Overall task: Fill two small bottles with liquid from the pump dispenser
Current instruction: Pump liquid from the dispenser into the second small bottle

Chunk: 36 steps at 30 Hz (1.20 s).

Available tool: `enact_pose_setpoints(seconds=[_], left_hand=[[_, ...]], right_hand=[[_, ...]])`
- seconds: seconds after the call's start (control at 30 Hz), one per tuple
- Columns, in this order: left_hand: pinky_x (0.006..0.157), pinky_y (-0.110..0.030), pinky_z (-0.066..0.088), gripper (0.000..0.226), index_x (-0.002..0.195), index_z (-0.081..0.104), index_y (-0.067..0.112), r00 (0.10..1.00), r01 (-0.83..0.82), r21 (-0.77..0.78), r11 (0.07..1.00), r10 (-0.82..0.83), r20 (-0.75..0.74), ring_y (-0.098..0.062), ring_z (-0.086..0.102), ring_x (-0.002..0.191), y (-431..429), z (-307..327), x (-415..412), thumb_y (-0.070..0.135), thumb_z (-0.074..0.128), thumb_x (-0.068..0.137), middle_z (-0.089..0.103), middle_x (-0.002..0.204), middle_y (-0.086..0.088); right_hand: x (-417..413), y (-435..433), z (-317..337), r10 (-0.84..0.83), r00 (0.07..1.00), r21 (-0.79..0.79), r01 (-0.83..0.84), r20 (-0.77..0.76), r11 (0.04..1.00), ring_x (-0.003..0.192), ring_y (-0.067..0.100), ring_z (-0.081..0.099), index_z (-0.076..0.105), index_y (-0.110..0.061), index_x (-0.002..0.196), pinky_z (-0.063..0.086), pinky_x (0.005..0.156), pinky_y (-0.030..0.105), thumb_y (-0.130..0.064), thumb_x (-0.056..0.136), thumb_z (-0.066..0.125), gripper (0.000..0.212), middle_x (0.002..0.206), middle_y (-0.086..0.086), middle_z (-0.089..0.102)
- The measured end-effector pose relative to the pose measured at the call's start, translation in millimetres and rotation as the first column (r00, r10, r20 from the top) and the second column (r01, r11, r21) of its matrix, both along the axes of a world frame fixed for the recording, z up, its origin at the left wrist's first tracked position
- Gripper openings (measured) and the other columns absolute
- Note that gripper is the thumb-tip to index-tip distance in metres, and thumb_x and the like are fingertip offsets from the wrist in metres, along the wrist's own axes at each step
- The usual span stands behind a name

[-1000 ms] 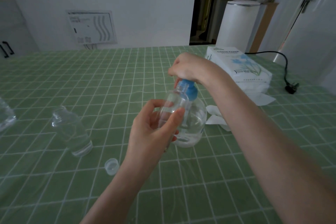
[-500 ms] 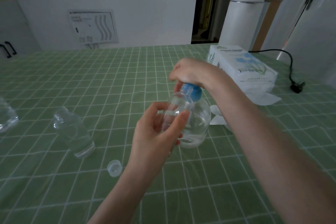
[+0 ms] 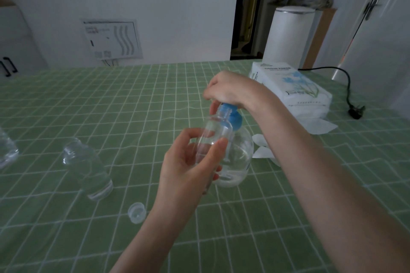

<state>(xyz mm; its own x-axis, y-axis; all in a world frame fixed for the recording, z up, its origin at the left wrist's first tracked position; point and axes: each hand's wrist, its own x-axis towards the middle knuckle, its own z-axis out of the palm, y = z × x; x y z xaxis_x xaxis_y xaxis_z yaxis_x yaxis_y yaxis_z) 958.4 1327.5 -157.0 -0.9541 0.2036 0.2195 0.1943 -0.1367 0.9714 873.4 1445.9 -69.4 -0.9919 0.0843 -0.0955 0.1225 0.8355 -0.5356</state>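
Neck of small bottle [image 3: 213, 132] is held up at blue pump head [image 3: 231, 117]; contact cannot be confirmed. Bottle is pinched, slightly tilted, between thumb and fingers of left hand [image 3: 188, 162]. Pump dispenser [image 3: 238, 155] is stood mid-table [image 3: 133, 106], its head clasped from above by right hand [image 3: 226, 91], fingers curled. Second small bottle [image 3: 88, 166] is stood uncapped toward left edge, loose cap [image 3: 137, 213] near it. Tissue pack [image 3: 292, 86] is laid toward far right corner.
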Motion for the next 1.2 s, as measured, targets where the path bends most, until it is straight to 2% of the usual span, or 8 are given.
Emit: enact_pose_setpoints(seconds=[0.23,0.33,0.47,0.53,0.7,0.83,0.97,1.2], left_hand=[[0.05,-0.018,0.05,0.038,0.087,0.063,0.021,1.0,0.0,-0.027,1.0,0.0,-0.006,-0.008,0.063,0.054,-1,-5,2,0.048,0.065,0.061,0.071,0.068,0.001],[0.05,-0.018,0.05,0.039,0.087,0.062,0.021,1.0,-0.011,-0.025,1.0,0.011,-0.006,-0.007,0.063,0.054,-2,-6,1,0.049,0.065,0.06,0.071,0.068,0.001],[0.051,-0.02,0.052,0.042,0.088,0.062,0.02,1.0,-0.008,-0.016,1.0,0.008,-0.007,-0.009,0.063,0.054,-1,-2,2,0.05,0.064,0.06,0.071,0.071,-0.004],[0.05,-0.02,0.052,0.043,0.088,0.062,0.02,1.0,-0.006,-0.006,1.0,0.006,-0.009,-0.01,0.062,0.053,-1,-1,2,0.051,0.064,0.059,0.071,0.072,-0.006],[0.05,-0.019,0.051,0.042,0.088,0.062,0.019,1.0,0.004,-0.002,1.0,-0.004,-0.013,-0.01,0.062,0.053,0,-1,2,0.049,0.065,0.059,0.07,0.072,-0.007],[0.051,-0.02,0.052,0.04,0.088,0.062,0.018,1.0,0.007,-0.01,1.0,-0.007,-0.012,-0.011,0.062,0.054,-1,-2,1,0.048,0.065,0.061,0.071,0.072,-0.006],[0.051,-0.019,0.051,0.038,0.088,0.062,0.016,1.0,0.005,-0.02,1.0,-0.005,-0.013,-0.008,0.062,0.053,-2,-5,2,0.044,0.066,0.063,0.068,0.063,-0.001],[0.052,-0.019,0.05,0.033,0.085,0.063,0.024,1.0,0.013,0.001,1.0,-0.013,-0.013,-0.01,0.063,0.055,-4,-4,1,0.048,0.066,0.062,0.07,0.067,-0.001]], right_hand=[[0,2,-10,-0.01,1.0,-0.02,0.01,0.023,1.0,0.107,0.027,0.065,0.062,-0.002,0.12,0.045,0.097,0.039,-0.02,0.096,0.05,0.032,0.109,0.014,0.071],[1,0,-11,-0.012,1.0,-0.019,0.012,0.01,1.0,0.104,0.027,0.066,0.062,-0.003,0.119,0.046,0.093,0.037,-0.021,0.096,0.051,0.032,0.109,0.014,0.071],[0,0,-4,-0.021,0.999,0.004,0.021,-0.028,1.0,0.1,0.025,0.066,0.061,-0.006,0.119,0.046,0.077,0.032,-0.022,0.094,0.052,0.031,0.106,0.011,0.071],[0,0,-1,-0.023,0.999,0.013,0.024,-0.044,1.0,0.099,0.024,0.068,0.062,-0.006,0.117,0.047,0.075,0.03,-0.021,0.093,0.053,0.03,0.104,0.01,0.072],[0,1,0,-0.018,1.0,0.012,0.018,-0.02,1.0,0.099,0.024,0.067,0.062,-0.005,0.117,0.046,0.077,0.032,-0.02,0.093,0.052,0.03,0.104,0.01,0.072],[0,0,-3,-0.017,1.0,0.01,0.017,-0.005,1.0,0.103,0.025,0.067,0.062,-0.004,0.118,0.048,0.089,0.034,-0.018,0.093,0.052,0.03,0.107,0.012,0.072],[1,0,-9,-0.018,1.0,-0.006,0.018,0.021,1.0,0.107,0.028,0.064,0.061,-0.002,0.12,0.046,0.095,0.037,-0.017,0.094,0.052,0.032,0.109,0.015,0.071],[0,0,-5,-0.037,0.999,-0.018,0.037,-0.027,0.999,0.101,0.026,0.067,0.062,-0.004,0.118,0.049,0.085,0.034,-0.019,0.094,0.051,0.03,0.105,0.013,0.072]])
